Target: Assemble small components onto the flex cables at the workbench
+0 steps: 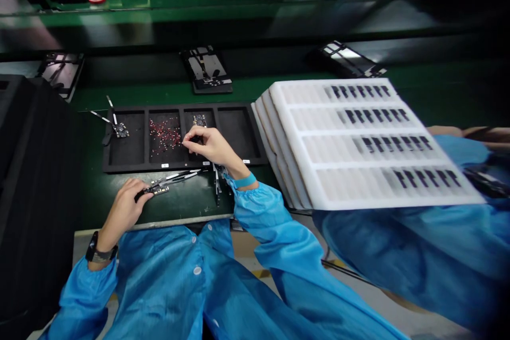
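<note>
Green benchtop point(175, 210) lies under a dark, pale-flecked circuit board point(160, 187).

Looks like an electronics assembly workshop, with a green workbench point(187, 208) bearing a black compartment tray point(236, 126) of tiny red parts point(164, 135), small circuit boards point(159, 187) with thin strips, and, to the right, a stack of white trays point(338, 203) with rows of black pieces point(426, 178). Has flat dark devices point(205, 69) spaced along the far side, below a green ledge point(199, 18). Suggests shared factory work too, with a blue smock point(167, 271) on the near side and blue workwear point(398, 260), blurred, on another person at the right.
</note>
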Motion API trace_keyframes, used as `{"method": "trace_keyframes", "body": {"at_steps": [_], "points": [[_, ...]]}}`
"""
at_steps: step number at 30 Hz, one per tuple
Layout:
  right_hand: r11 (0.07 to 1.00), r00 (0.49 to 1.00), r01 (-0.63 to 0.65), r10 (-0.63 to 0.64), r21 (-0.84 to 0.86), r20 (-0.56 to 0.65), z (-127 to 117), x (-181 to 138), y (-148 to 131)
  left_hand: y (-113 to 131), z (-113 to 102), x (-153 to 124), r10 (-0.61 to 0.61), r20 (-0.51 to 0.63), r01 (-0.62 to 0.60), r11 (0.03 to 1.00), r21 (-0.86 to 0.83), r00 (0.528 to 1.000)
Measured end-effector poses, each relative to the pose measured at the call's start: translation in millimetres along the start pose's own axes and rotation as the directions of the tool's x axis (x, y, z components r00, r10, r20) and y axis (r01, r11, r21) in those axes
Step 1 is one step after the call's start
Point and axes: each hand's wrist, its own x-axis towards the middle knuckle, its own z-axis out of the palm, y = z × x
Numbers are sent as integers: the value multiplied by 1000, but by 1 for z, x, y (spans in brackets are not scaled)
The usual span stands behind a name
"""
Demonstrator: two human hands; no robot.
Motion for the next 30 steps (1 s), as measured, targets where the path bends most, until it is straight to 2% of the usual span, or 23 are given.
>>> {"method": "trace_keyframes", "body": {"at_steps": [5,10,15,18,20,22,26,30], "points": [[1000,1000,-5,5,5,31,0,-4,-3,0,-18,0,-95,-53,83,976,-202,994],[997,999,27,-25,-73,34,0,-5,-2,-9,-23,10,-76,126,97,981,-169,989],[995,1000,5,-3,-104,23,2,-5,1,-14,-8,9,75,12,-74,994,-75,997],[993,998,-50,53,-105,28,3,-5,1,-15,0,2,184,-46,-187,979,-77,982],[993,996,-75,78,-96,32,4,-5,0,-16,3,-2,210,-89,-219,970,-106,974],[992,995,-91,95,-90,41,5,-5,-1,-18,3,-6,155,-133,-175,972,-159,979],[991,991,-115,119,-74,58,5,-5,-1,-19,4,-8,-31,-162,-7,973,-231,986],[993,992,-114,115,-37,52,4,-4,1,-14,7,-7,27,-149,-60,973,-222,988]]}}
